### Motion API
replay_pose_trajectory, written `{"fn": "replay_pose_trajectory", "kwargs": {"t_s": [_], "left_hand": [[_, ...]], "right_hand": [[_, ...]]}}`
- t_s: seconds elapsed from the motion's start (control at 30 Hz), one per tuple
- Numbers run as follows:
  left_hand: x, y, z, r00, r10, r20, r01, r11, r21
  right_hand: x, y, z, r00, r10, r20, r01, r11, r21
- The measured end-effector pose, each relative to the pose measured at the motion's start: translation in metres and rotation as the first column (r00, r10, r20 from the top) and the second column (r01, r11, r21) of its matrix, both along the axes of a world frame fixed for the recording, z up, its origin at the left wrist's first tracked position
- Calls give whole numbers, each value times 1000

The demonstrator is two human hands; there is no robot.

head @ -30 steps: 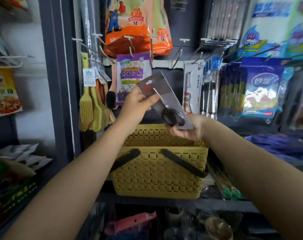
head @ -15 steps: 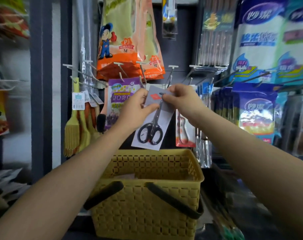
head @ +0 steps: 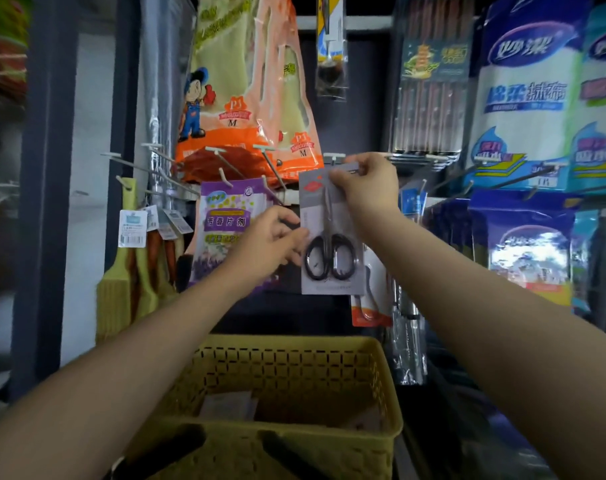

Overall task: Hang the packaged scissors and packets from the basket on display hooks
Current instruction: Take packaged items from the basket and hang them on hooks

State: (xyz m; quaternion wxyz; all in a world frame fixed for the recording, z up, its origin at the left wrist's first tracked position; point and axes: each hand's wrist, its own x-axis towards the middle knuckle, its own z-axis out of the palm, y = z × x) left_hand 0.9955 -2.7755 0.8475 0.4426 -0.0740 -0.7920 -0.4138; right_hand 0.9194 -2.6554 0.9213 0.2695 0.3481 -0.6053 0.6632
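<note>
Two bare forearms, no sleeves

dim indoor light is leaving the lower shelves in shadow; edges are blurring and bending with wide-angle distortion.

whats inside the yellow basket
In the basket, a few flat packets lie on the bottom. The near wall hides the rest, so their count and kind are unclear.

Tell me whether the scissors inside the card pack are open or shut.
Shut: in the scissors pack the two black handle loops sit side by side and the blades run up as one narrow strip.
</note>
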Motion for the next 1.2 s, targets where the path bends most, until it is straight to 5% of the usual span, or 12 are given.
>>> {"fn": "replay_pose_trajectory", "kwargs": {"t_s": [0.13,0.53,0.9,1.07,1.2], "left_hand": [[-4,-3,1,998,66,-19,-65,996,56],[-8,-4,4,992,122,29,-122,993,-10],[-12,-9,-18,921,-87,380,68,996,62],[-27,-18,-21,911,79,405,-94,995,19],[-44,-22,-14,883,161,441,-181,983,3]], "right_hand": [[-4,-6,-1,982,130,138,-112,985,-132],[-18,-12,12,963,32,269,-53,996,71],[-15,-13,-25,977,-190,-92,204,962,180],[-23,-3,-68,993,-63,-99,90,950,299],[-43,7,-84,993,-112,-40,118,900,420]]}}
